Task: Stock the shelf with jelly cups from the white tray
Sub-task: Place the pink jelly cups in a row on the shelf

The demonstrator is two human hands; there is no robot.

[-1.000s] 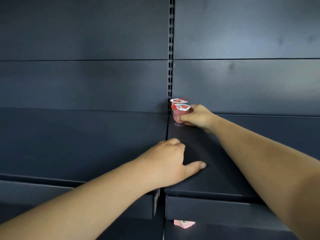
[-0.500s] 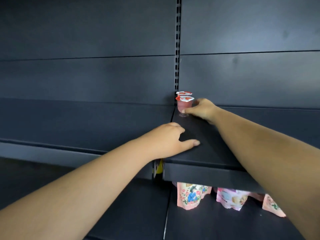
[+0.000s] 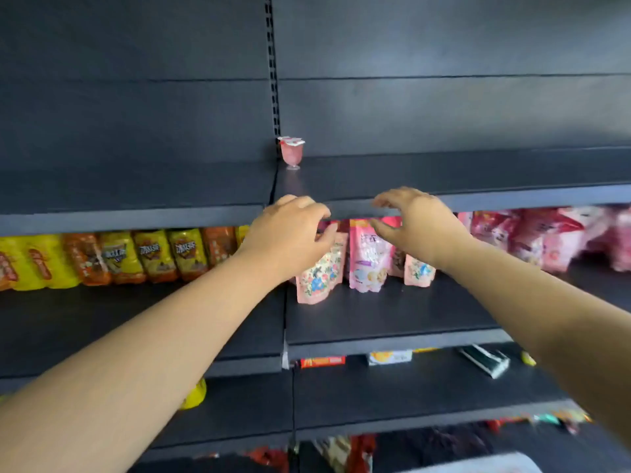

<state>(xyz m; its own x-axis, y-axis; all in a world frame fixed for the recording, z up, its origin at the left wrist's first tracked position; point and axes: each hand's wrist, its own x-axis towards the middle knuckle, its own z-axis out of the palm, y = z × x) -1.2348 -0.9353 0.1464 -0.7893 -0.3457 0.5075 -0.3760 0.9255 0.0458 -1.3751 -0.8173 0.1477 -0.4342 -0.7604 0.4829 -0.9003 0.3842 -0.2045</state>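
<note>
Jelly cups: I count two on the top shelf (image 3: 444, 172), a front jelly cup (image 3: 292, 156) and a second lid (image 3: 286, 139) peeking out just behind it. Both stand upright at the shelf's back left corner, beside the slotted upright (image 3: 273, 80).
Snack bags: one shelf down, a row of yellow and orange bags (image 3: 119, 257) on the left and pink pouches (image 3: 368, 254) on the right; too many overlap for me to count.
Lower shelves: a few flat packs (image 3: 389, 357), blurred.
White tray: only a pale corner (image 3: 478, 466) at the bottom edge; I cannot tell what it holds.
Change: half a second ago my right hand was at the front cup and my left lay flat on the shelf. Now both are back at the shelf's front edge, well apart from the cups, and much more of the lower shelves shows.
My left hand (image 3: 290, 233): palm down, fingers loosely curled, holding nothing.
My right hand (image 3: 416, 223): fingers spread and bent like a claw, thumb below, holding nothing.
Arms: both stretched forward and up, the hands near each other.
</note>
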